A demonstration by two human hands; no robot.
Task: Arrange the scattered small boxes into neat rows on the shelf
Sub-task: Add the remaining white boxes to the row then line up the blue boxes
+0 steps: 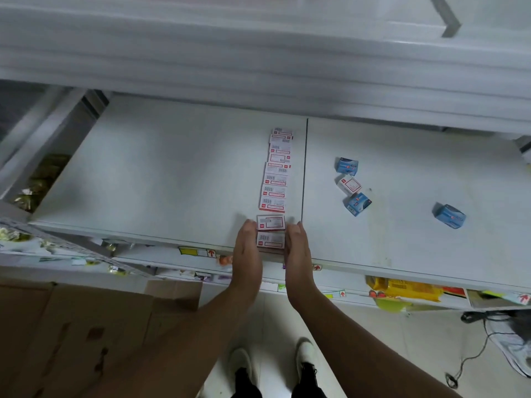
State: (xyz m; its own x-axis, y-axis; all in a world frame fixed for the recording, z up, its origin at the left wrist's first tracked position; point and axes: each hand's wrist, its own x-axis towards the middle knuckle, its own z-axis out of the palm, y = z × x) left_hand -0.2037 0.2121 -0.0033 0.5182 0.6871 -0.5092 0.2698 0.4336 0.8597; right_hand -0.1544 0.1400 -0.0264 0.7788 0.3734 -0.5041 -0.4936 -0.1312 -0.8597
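Observation:
A row of several white-and-red small boxes [275,173] runs front to back on the white shelf [172,173], just left of the panel seam. The two nearest boxes [270,231] sit at the shelf's front edge, slightly apart from the others. My left hand [247,251] presses flat against their left side with straight fingers. My right hand [297,248] presses flat against their right side. On the right panel lie three blue boxes [347,165] [357,203] [449,215] and one white-and-red box [349,185], scattered at odd angles.
Upper shelves [258,53] overhang the back. Lower shelves below the front edge hold yellow packets [405,290] and price labels. A cardboard carton [86,334] stands on the floor at the left. Cables [474,349] lie on the floor at the right.

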